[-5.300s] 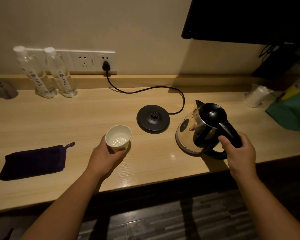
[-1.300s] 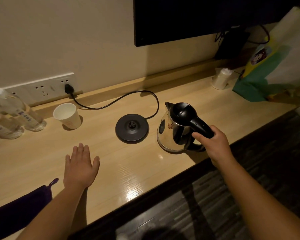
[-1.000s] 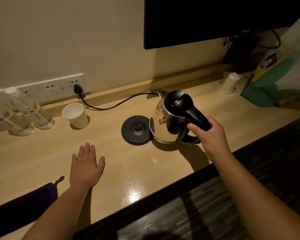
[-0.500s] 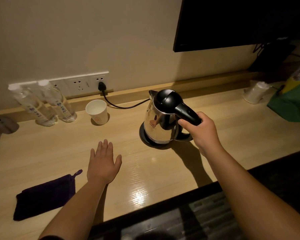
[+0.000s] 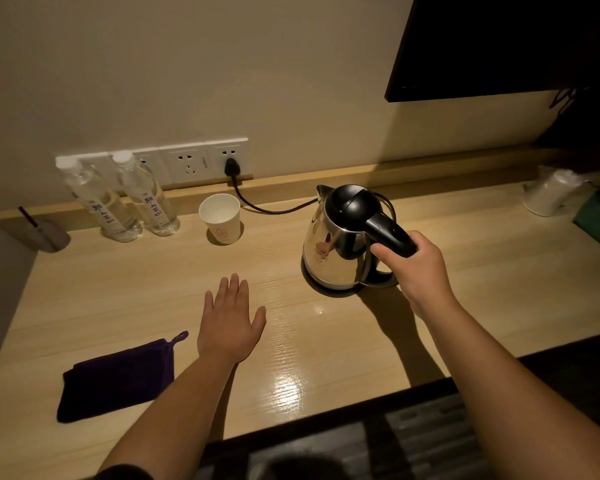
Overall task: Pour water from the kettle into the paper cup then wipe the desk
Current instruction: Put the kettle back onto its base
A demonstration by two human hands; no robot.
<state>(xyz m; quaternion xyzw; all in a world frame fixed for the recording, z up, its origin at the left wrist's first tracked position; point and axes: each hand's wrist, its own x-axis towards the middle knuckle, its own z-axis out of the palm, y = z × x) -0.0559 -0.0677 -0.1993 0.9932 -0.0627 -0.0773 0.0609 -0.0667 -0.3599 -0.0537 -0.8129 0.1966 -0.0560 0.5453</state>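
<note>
Head view: right hand [image 5: 417,268] wraps the black handle of the steel kettle [image 5: 340,247], mid-bench; left hand [image 5: 230,317] lies flat, empty. Purple cloth [image 5: 118,377], near left, looks soft; pinch an edge.

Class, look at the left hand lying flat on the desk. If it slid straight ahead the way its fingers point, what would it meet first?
The left hand points toward the wall, and the paper cup stands almost straight ahead, with only bare desk between. The cup looks likeliest, though depth is uncertain.
</note>
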